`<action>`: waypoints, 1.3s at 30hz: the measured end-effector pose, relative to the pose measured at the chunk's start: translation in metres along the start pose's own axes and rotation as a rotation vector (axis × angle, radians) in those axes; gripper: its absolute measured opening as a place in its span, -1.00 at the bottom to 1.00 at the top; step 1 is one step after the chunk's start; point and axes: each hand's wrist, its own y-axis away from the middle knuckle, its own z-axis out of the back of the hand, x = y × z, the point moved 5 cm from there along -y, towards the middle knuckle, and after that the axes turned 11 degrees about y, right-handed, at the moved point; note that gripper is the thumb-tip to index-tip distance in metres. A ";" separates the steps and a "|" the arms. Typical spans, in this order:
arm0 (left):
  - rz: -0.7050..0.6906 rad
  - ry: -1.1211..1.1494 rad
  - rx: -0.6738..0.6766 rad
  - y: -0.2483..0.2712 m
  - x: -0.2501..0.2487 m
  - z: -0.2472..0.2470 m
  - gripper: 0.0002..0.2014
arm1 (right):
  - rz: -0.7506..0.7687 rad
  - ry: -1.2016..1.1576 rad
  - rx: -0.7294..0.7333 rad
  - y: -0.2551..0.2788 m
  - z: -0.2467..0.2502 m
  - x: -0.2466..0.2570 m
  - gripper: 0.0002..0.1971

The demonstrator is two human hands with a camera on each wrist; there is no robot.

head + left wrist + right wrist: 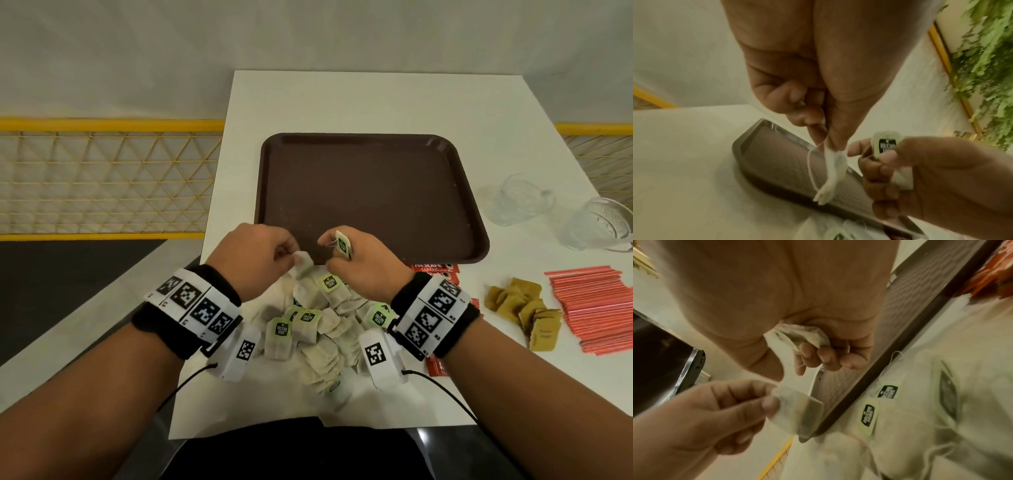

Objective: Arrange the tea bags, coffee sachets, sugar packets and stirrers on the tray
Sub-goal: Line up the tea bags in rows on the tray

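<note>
Nearest, a loose heap of tea bags [315, 329] lies on the white table [376, 102] between the two wrists, too tangled to count; several show green tags. Just above the heap the left hand [255, 258] pinches the top of one tea bag [303, 262] between thumb and fingertips, the other fingers curled in. Only the left wrist view shows that bag [831, 175] hanging edge-on with its string looping beside it. The right hand [359, 265] is curled round a second tea bag; the head view shows just its green tag [343, 244] standing up by the forefinger, while the right wrist view shows the crumpled bag itself [801, 335] tucked against the palm under three bent fingers.

To the right lie red coffee sachets [435, 269], mostly hidden by the right wrist, then a small pile of brown sugar packets [527, 310], perhaps seven, and a stack of red stirrers [592, 308], too many to count.

Beyond the hands sits one brown tray [373, 144], nothing on it. Farther right stand two clear glasses [520, 200].
</note>
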 end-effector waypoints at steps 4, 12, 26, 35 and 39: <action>-0.081 0.236 -0.018 -0.005 -0.019 0.020 -0.87 | 0.108 -0.089 -0.006 -0.010 -0.002 0.009 -0.91; -0.215 0.180 0.199 -0.016 -0.024 0.032 -0.70 | 0.124 -0.152 0.056 -0.029 0.004 0.015 -0.81; -0.185 0.085 -0.065 -0.064 -0.020 0.050 -0.92 | 0.151 -0.177 -0.130 -0.059 0.020 0.020 -0.74; 0.072 -0.064 -0.077 -0.174 0.041 0.079 -0.80 | -0.093 -0.463 -0.046 -0.094 0.039 0.006 -0.81; 0.223 -0.264 0.193 -0.220 0.074 0.060 -0.69 | -0.078 -0.506 -0.033 -0.101 0.048 0.003 -0.85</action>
